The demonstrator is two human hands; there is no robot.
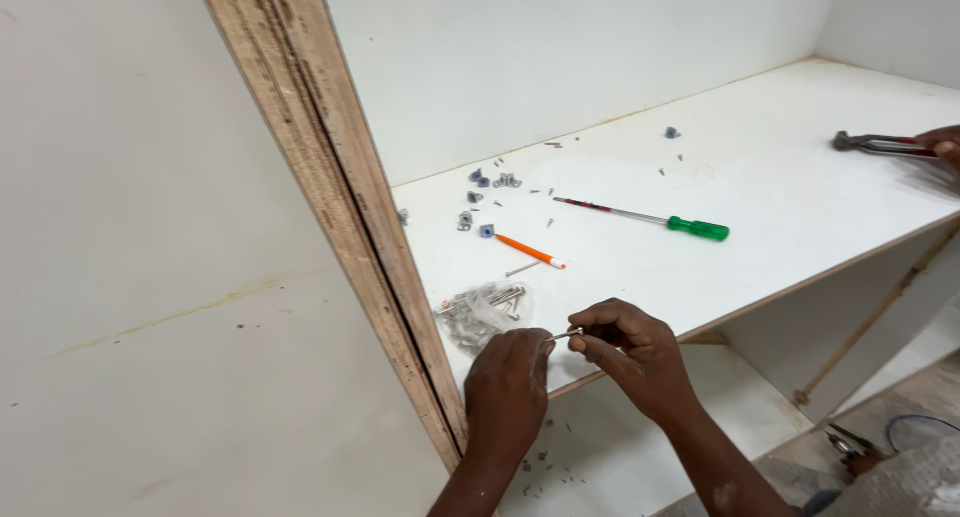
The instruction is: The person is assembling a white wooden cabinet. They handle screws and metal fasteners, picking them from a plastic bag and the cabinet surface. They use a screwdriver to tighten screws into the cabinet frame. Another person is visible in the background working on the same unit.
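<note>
- Steel, thin and silver: a small metal screw (pixel 563 334) is pinched between both hands just off the front edge of the white laminate bench (pixel 800 207), held level in the air, likely so both sets of fingertips can work on it.
- Left hand (pixel 508 389), at about 6 o'clock in the view, is curled nearly closed, thumb and forefinger gripping the screw's left end.
- Right hand (pixel 630 352) sits just beside it toward 5 o'clock, fingers bent tight around the other end of the same screw.
- Clear plastic bag of silver screws (pixel 487 312) lies on the bench touching-close at 11 o'clock from the hands, mouth loose, within easy reach; no label can be made out on it.
- Orange pencil with a white tip (pixel 530 251) lies farther in at 12 o'clock, near scattered small grey-blue plastic fittings (pixel 487 199).
- Green-handled screwdriver with a thin steel shaft (pixel 650 219) rests flat at 1 o'clock, well apart.
- Another person's hand (pixel 945 145) at 2 o'clock, far right edge, grips dark metal pincers (pixel 870 143).
- Raw plywood panel edge (pixel 330 197) rises at 10 o'clock, bordering the bench.
</note>
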